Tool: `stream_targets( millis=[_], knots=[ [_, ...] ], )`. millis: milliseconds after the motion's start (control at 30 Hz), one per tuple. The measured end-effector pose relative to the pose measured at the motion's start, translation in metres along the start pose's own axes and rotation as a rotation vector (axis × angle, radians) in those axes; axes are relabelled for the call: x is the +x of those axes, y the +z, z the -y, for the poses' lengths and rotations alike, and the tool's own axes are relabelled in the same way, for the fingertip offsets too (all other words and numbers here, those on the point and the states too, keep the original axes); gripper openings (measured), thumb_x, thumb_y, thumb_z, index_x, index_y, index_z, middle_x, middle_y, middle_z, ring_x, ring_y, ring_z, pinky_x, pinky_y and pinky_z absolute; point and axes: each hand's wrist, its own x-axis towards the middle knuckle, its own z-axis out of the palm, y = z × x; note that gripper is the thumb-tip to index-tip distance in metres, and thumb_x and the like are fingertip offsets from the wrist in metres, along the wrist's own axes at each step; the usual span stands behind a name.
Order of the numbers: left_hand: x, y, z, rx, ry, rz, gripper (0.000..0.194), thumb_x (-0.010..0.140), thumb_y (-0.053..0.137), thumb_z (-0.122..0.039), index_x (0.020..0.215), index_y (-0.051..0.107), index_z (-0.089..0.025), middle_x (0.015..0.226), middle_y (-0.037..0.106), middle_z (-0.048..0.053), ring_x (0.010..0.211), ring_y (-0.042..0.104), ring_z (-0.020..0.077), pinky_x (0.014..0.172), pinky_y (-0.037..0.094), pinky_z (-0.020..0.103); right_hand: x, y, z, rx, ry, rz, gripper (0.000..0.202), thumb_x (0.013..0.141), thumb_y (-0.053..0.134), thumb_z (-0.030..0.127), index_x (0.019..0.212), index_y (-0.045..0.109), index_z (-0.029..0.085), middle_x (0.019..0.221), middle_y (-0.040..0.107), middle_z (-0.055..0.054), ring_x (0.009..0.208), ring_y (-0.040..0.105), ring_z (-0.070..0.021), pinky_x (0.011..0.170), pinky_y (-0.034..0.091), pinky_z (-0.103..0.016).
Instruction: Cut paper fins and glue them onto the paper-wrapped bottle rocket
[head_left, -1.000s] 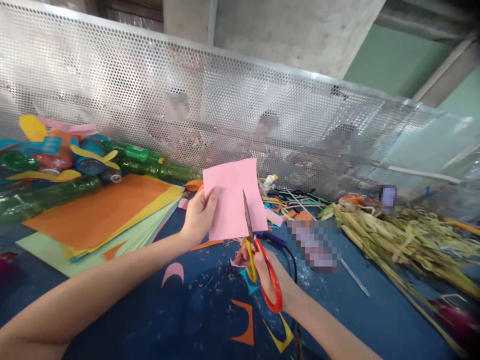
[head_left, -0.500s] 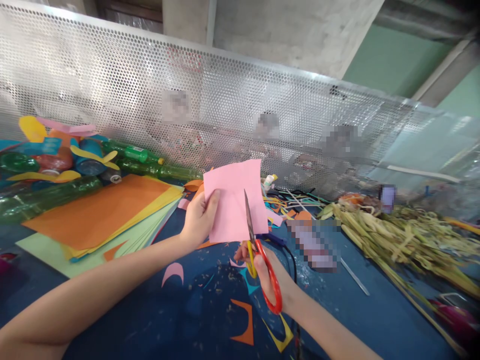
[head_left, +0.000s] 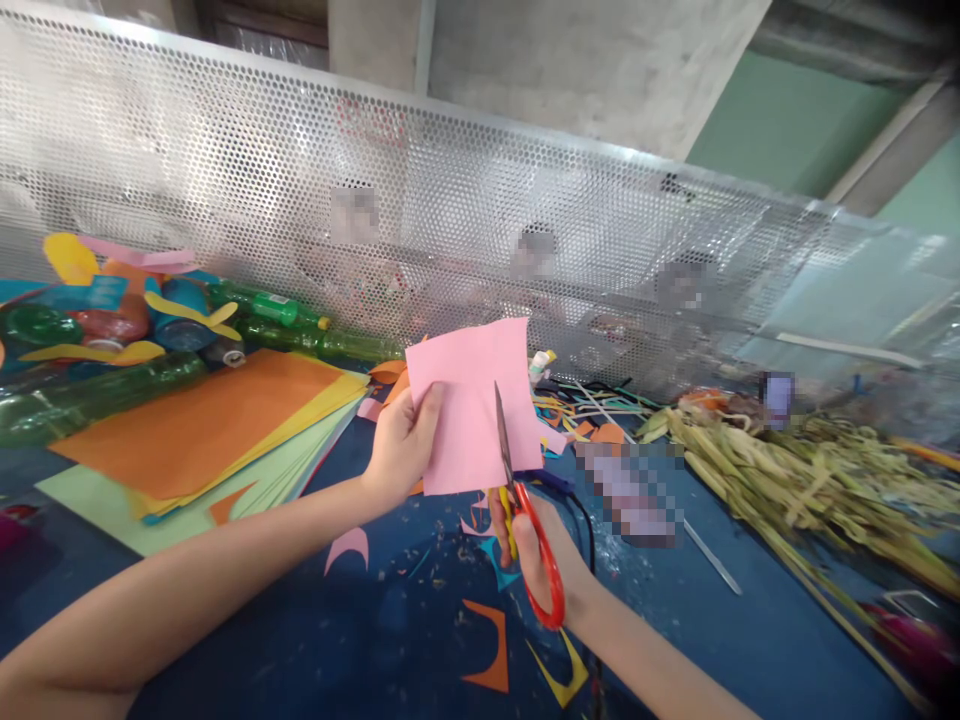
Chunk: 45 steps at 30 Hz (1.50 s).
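A pink sheet of paper [head_left: 466,430] is held up above the table by my left hand [head_left: 401,445], thumb on its near face and the fingers behind it. My right hand [head_left: 544,550] grips a pair of scissors [head_left: 553,590] with red and yellow handles. One blade lies across the near face of the pink paper, pointing up from its lower edge; the other blade is hidden behind the sheet. Below on the blue table [head_left: 300,640] lie a pink offcut [head_left: 349,548], an orange offcut [head_left: 491,650] and a yellow offcut [head_left: 564,675].
Stacked coloured paper [head_left: 202,410] lies at left, with green plastic bottles [head_left: 112,395] behind it. Dried husks [head_left: 757,480] spread over the right side. A perforated metal panel [head_left: 450,200] stands along the back, with people visible through it. A black cable [head_left: 590,530] runs beside my right wrist.
The scissor handles have drawn closer together, and the fingers of my right hand have closed in. The pink paper has shifted slightly to the right and down.
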Motion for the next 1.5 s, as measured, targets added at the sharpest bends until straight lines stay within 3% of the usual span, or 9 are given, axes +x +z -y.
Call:
stream_targets(
  millis=[267,767,1033,1200,1300,1500],
  knots=[
    [0.0,0.0,-0.001,0.006,-0.021,0.006,0.032,0.088,0.043,-0.037,0.063,0.043,-0.018,0.057,0.037,-0.004,0.052,0.033,0.0093,0.047,0.03,0.022,0.001,-0.002,0.002,-0.073,-0.021,-0.024,0.051,0.088,0.022,0.062,0.068,0.043,0.02,0.058,0.044,0.0,0.048,0.042,-0.0129,0.045,0.034,-0.024],
    [0.0,0.0,-0.003,-0.048,-0.091,0.009,0.03,0.086,0.046,-0.039,0.065,0.05,-0.017,0.06,0.046,-0.002,0.054,0.039,0.0104,0.049,0.033,0.022,0.001,0.002,-0.002,-0.046,0.008,-0.04,0.056,0.084,0.02,0.069,0.063,0.04,0.021,0.052,0.039,0.002,0.045,0.039,-0.0122,0.042,0.032,-0.024],
    [0.0,0.001,-0.003,-0.064,-0.109,0.013,0.031,0.086,0.046,-0.039,0.066,0.05,-0.017,0.058,0.044,-0.003,0.052,0.037,0.0094,0.047,0.031,0.021,-0.002,0.006,-0.01,0.05,0.104,-0.025,0.053,0.083,0.027,0.069,0.064,0.039,0.021,0.046,0.036,0.005,0.036,0.034,-0.0096,0.035,0.03,-0.023],
    [0.003,0.002,0.001,-0.13,-0.142,0.044,0.028,0.086,0.047,-0.039,0.072,0.054,-0.016,0.063,0.051,-0.002,0.055,0.042,0.0099,0.048,0.035,0.021,0.001,0.003,-0.005,0.06,0.047,0.006,0.053,0.084,0.026,0.068,0.071,0.044,0.02,0.064,0.05,-0.002,0.056,0.053,-0.0156,0.053,0.046,-0.027],
    [0.003,0.004,0.003,-0.125,-0.158,0.067,0.03,0.085,0.048,-0.04,0.071,0.055,-0.015,0.061,0.053,-0.001,0.053,0.044,0.0099,0.047,0.036,0.02,0.003,0.001,-0.005,-0.011,0.005,0.002,0.054,0.086,0.024,0.066,0.073,0.048,0.019,0.07,0.056,-0.006,0.065,0.056,-0.0186,0.061,0.047,-0.03],
    [-0.003,0.007,0.006,-0.136,-0.144,0.159,0.029,0.085,0.048,-0.042,0.075,0.056,-0.016,0.066,0.057,0.0,0.055,0.048,0.0111,0.045,0.036,0.02,0.001,-0.003,-0.013,-0.06,0.062,-0.015,0.056,0.089,0.022,0.061,0.076,0.056,0.018,0.075,0.061,-0.008,0.071,0.059,-0.0206,0.067,0.048,-0.03]
  ],
)
